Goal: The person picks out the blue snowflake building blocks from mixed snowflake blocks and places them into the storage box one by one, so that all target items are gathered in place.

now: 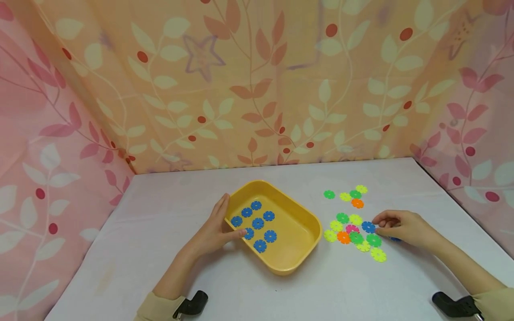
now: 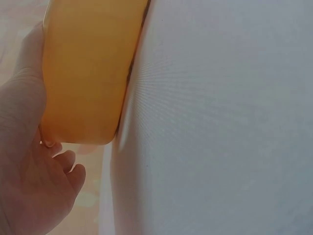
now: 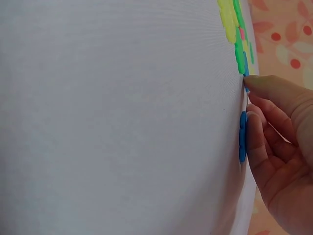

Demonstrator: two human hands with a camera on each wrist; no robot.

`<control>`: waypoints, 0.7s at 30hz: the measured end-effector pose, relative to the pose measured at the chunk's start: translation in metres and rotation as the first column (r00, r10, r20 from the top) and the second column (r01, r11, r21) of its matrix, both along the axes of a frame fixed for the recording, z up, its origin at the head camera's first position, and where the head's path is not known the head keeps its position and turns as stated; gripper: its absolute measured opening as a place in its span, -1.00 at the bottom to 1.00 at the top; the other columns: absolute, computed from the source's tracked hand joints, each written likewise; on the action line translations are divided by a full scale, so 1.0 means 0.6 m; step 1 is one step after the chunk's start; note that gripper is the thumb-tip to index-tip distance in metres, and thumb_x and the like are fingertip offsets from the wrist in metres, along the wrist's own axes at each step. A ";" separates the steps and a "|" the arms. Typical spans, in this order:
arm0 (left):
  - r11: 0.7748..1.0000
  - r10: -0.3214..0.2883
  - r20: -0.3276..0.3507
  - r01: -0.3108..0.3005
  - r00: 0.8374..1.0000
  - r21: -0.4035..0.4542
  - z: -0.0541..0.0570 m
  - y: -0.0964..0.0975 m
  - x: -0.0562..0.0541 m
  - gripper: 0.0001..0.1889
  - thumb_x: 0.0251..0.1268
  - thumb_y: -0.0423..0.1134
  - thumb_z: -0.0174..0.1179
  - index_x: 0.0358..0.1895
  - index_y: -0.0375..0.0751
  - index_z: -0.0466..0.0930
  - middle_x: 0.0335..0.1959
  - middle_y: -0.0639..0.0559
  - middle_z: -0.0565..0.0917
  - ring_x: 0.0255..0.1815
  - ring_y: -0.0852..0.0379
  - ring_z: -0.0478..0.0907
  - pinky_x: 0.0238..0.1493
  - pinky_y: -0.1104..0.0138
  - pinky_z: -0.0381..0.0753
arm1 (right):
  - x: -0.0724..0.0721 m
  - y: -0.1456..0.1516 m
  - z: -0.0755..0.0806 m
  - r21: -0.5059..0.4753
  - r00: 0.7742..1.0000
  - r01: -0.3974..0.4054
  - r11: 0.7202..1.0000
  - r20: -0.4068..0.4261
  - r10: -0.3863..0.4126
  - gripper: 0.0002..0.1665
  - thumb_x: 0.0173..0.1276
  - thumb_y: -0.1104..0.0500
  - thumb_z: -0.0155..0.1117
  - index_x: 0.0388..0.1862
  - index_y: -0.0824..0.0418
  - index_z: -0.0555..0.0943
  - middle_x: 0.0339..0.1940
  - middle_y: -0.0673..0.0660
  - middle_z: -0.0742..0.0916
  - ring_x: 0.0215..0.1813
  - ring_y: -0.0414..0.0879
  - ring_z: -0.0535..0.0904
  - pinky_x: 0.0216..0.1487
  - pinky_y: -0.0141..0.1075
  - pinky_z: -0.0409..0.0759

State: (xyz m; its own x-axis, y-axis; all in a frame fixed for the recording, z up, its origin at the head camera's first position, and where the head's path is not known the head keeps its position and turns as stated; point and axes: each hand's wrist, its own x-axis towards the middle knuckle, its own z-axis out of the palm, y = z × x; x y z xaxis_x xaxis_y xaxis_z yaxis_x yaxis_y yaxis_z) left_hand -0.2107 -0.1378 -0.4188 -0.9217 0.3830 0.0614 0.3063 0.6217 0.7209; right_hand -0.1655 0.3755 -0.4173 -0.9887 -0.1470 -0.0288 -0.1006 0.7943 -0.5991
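A yellow plastic tray stands at the middle of the table, with several blue notched flower discs lying on the left side of its floor. My left hand grips the tray's left end, thumb over the rim and fingers along the outer wall; the left wrist view shows the tray's outer side against that hand. At the right, my right hand pinches the edge of a blue flower disc between thumb and forefinger. Another blue disc lies under its other fingers, mostly hidden in the head view.
Loose flower discs in yellow, green, orange and pink lie right of the tray, including a green disc and an orange disc beside the right hand. A smaller group with a green disc lies farther back. Patterned curtains border the white table.
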 end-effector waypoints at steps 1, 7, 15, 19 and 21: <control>1.000 0.001 0.002 -0.001 1.000 -0.001 0.000 0.000 0.000 0.24 0.03 0.26 0.38 0.59 -0.07 -0.30 0.60 0.07 -0.27 0.58 -0.03 -0.24 0.45 -0.06 -0.04 | 0.000 0.000 0.000 0.006 1.000 -0.001 1.000 -0.010 0.001 -0.69 0.22 -0.02 0.45 -0.16 0.13 0.68 -0.39 0.00 0.61 -0.33 -0.19 0.47 -0.31 -0.43 0.50; 1.000 0.004 0.003 -0.004 1.000 -0.005 0.001 0.001 0.000 0.24 0.02 0.29 0.37 0.59 -0.03 -0.31 0.60 0.06 -0.27 0.58 -0.04 -0.24 0.45 -0.08 -0.04 | 0.001 -0.001 0.001 0.046 0.997 -0.007 0.999 -0.072 0.010 -0.74 0.20 -0.01 0.47 -0.22 0.09 0.71 -0.45 -0.06 0.62 -0.37 -0.21 0.47 -0.33 -0.43 0.51; 1.000 0.004 0.003 -0.004 1.000 -0.005 0.001 0.001 0.001 0.23 0.03 0.28 0.37 0.59 -0.02 -0.30 0.60 0.07 -0.27 0.58 -0.03 -0.24 0.45 -0.08 -0.04 | 0.000 -0.002 0.001 0.067 0.997 0.008 0.998 -0.082 -0.002 -0.73 0.21 -0.02 0.47 -0.21 0.12 0.74 -0.48 -0.10 0.65 -0.41 -0.25 0.48 -0.38 -0.42 0.50; 1.000 0.006 0.003 -0.006 1.000 -0.006 0.003 0.001 0.002 0.23 0.03 0.28 0.37 0.59 -0.02 -0.31 0.60 0.06 -0.27 0.58 -0.02 -0.24 0.45 -0.08 -0.05 | 0.001 -0.004 0.005 0.025 0.997 0.041 0.999 -0.060 -0.040 -0.64 0.25 -0.07 0.42 -0.13 0.16 0.74 -0.42 -0.06 0.70 -0.38 -0.23 0.52 -0.38 -0.42 0.53; 1.000 0.006 -0.001 -0.006 1.000 -0.009 0.003 0.001 0.003 0.23 0.03 0.28 0.36 0.59 -0.04 -0.30 0.60 0.05 -0.26 0.58 -0.02 -0.24 0.45 -0.08 -0.05 | 0.001 -0.007 0.008 -0.033 0.998 0.061 0.998 -0.033 -0.062 -0.57 0.28 -0.09 0.39 -0.07 0.21 0.72 -0.35 -0.01 0.73 -0.36 -0.19 0.55 -0.34 -0.41 0.57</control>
